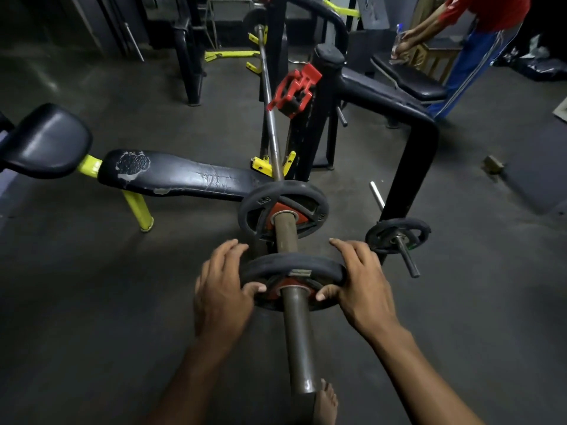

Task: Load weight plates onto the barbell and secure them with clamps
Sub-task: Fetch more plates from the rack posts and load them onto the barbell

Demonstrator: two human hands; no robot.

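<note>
The barbell (271,118) lies on the yellow rack hooks, its thick brown sleeve (299,342) pointing toward me. One black plate with a red hub (260,204) sits at the sleeve's inner end. A second black plate (294,263) is on the sleeve about halfway along. My left hand (222,289) grips its left rim and my right hand (357,282) grips its right rim, thumbs on the near face by the red hub. A red clamp (294,87) rests up on the black rack post.
A worn black bench (171,176) with yellow legs lies to the left. A black frame (408,167) stands at right, with another small plate (399,234) on its peg. A person in a red shirt (478,32) leans over a far bench. My bare foot (326,403) is under the sleeve end.
</note>
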